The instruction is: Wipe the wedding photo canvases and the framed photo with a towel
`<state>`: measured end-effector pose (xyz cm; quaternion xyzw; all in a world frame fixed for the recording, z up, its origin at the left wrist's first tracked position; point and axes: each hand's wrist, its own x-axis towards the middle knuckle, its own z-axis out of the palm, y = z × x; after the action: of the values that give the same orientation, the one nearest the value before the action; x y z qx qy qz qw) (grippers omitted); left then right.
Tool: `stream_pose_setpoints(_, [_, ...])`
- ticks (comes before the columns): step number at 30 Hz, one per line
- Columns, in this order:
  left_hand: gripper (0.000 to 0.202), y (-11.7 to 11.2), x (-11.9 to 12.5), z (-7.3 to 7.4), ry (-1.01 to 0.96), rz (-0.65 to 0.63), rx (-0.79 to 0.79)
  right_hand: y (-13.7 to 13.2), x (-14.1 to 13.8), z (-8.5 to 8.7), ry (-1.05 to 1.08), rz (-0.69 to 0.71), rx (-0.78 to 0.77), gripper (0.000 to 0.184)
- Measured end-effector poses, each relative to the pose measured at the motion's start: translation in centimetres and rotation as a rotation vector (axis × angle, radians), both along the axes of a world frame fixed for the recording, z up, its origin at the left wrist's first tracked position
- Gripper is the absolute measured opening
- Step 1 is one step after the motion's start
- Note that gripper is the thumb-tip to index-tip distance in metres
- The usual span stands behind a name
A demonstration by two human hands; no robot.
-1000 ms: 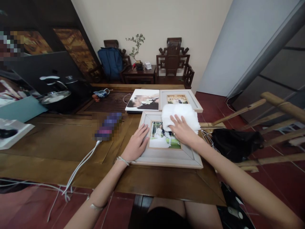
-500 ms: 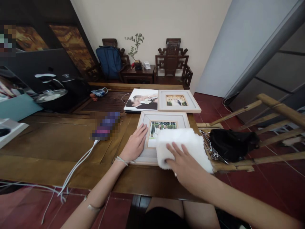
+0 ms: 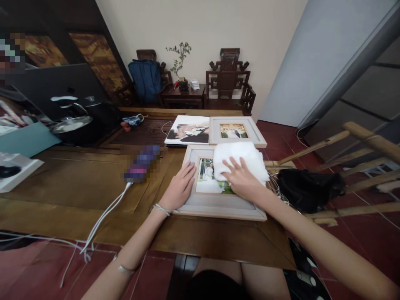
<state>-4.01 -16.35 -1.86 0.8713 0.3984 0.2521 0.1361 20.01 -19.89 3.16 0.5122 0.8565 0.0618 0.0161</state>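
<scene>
A light wooden picture frame (image 3: pixel 231 207) lies flat near the table's front edge, with an outdoor photo in its middle. My left hand (image 3: pixel 179 187) rests flat on its left border, fingers stretched out. A folded white towel (image 3: pixel 240 153) covers the frame's upper right part and hides some of the photo. On the towel's near side my right hand (image 3: pixel 242 179) presses down and keeps hold of it, fingers spread over the cloth. Behind stand close together a second wooden frame (image 3: pixel 258 133) and a photo album (image 3: pixel 189 130) with a white-edged picture cover.
A phone (image 3: pixel 142 162) with white charging cables (image 3: pixel 106 218) lies left of the frame. Farther left are a lidded pot (image 3: pixel 73 127) and a white box (image 3: pixel 23 177). To the right, a black bag (image 3: pixel 308 189) sits on a bamboo chair (image 3: pixel 371 139).
My right hand has slid the towel away from me across the frame, uncovering its lower right border and lower photo. My left hand stays on the left border.
</scene>
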Motion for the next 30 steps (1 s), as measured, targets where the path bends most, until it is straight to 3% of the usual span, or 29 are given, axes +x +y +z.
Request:
stream_pose_setpoints(5, [0.044,-0.1,0.1,0.0,0.011,0.022,-0.011,-8.0,-2.1,2.9,0.055,0.067,-0.264,0.036])
stream_pose_setpoints(9, [0.044,-0.1,0.1,0.0,0.02,0.022,-0.002,-10.8,-3.3,3.9,0.117,0.103,-0.361,0.036])
stream_pose_setpoints(13, [0.044,0.0,0.1,0.0,0.035,0.019,-0.009,-7.7,-3.0,1.9,0.17,0.058,-0.258,0.041])
stream_pose_setpoints(19, [0.044,0.0,0.0,0.2,-0.002,0.006,-0.02,2.5,0.6,0.0,0.123,-0.042,0.054,0.044])
stream_pose_setpoints(22, [0.043,0.0,0.0,0.2,-0.02,0.007,-0.034,5.6,1.5,-0.1,0.07,-0.047,0.102,0.043])
stream_pose_setpoints(26, [0.043,0.0,0.1,0.2,-0.028,0.012,-0.023,4.1,0.7,-0.6,0.022,-0.022,0.054,0.045])
stream_pose_setpoints(30, [0.043,0.0,0.2,0.1,-0.028,0.022,-0.011,-2.1,-1.2,0.3,0.037,-0.022,-0.085,0.043])
